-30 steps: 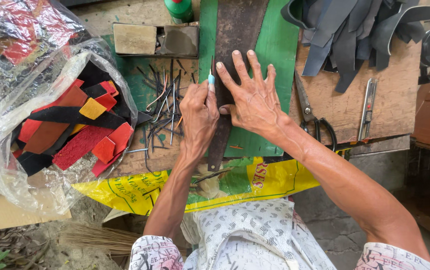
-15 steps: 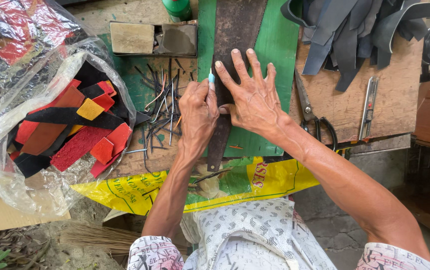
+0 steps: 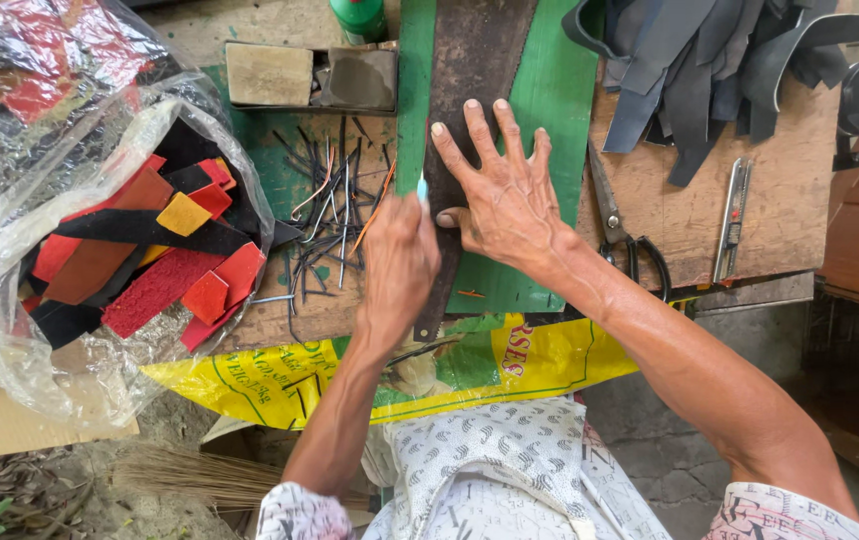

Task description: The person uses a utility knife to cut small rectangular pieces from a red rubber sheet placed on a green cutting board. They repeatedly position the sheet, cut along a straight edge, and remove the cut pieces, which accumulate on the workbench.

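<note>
My right hand (image 3: 503, 195) lies flat with fingers spread on a long dark brown strip (image 3: 477, 60) that runs up a green cutting mat (image 3: 557, 95). My left hand (image 3: 400, 262) is closed around a small light-blue tool whose tip (image 3: 422, 186) shows at the strip's left edge, beside my right thumb. The tool's body is hidden inside the fist.
A clear plastic bag (image 3: 100, 230) of red, black and orange scraps sits at left. Thin dark strips and nails (image 3: 330, 190) lie scattered beside my left hand. Scissors (image 3: 622, 235) and a utility knife (image 3: 733, 215) rest at right, dark leather pieces (image 3: 710, 50) beyond. Two blocks (image 3: 310, 75) sit at top.
</note>
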